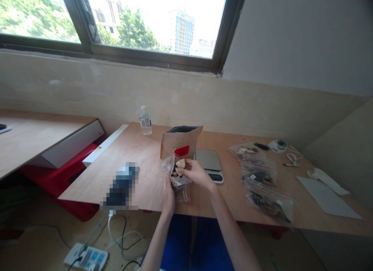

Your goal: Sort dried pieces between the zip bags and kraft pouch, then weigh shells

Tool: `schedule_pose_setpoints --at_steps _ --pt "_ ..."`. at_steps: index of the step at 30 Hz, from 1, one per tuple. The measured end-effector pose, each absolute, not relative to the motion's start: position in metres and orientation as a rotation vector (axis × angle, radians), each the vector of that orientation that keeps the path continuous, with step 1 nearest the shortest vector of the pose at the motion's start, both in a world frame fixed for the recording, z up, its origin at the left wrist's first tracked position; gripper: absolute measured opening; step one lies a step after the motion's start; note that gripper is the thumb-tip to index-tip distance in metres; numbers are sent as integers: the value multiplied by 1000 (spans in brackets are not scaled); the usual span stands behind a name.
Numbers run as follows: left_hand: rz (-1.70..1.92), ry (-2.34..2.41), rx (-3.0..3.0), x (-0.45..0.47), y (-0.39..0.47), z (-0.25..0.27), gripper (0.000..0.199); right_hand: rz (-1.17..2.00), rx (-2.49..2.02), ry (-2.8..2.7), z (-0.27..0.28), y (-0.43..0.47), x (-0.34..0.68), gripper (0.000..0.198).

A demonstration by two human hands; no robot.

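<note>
My left hand (169, 194) is closed around the side of a clear plastic bag (167, 166) with dark and pale pieces inside. At the bag's mouth, my right hand (194, 172) pinches a pale, cream-coloured slice (180, 163); its exact kind is unclear. Right behind the bag stands an open brown paper pouch (171, 142) with a red label (182, 150) and a dark lining. A kitchen scale (208, 159) with a grey plate sits just to the right, partly covered by my right hand.
A water bottle (146, 121) stands at the back left, and a pixelated phone-like object (121, 187) lies in front of it. Several zip bags (271, 201) with dark pieces lie on the right, near a white camera (279, 145), a green-handled screwdriver (261, 146) and white paper (326, 197).
</note>
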State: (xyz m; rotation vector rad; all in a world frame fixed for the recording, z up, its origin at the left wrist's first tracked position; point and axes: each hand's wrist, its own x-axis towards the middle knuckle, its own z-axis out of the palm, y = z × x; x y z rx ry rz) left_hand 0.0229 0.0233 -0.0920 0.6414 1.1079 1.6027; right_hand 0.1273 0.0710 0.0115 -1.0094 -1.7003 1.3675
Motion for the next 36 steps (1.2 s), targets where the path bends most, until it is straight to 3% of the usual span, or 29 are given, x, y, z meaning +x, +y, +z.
schedule_pose_setpoints --at_steps 7,13,18,23,36 --pt "1616 947 454 24 19 -76 59 1374 -835 -1504 34 78 143 39" --pt "1648 898 361 24 21 -80 54 1018 -656 -1369 87 117 145 43" --pt "1646 887 334 23 22 -82 52 752 -616 -1603 116 152 130 33" --pt "1653 893 337 22 22 -82 53 555 -661 -1953 108 161 120 16" --pt "1651 883 332 23 21 -82 55 382 -745 -2176 96 152 122 14"
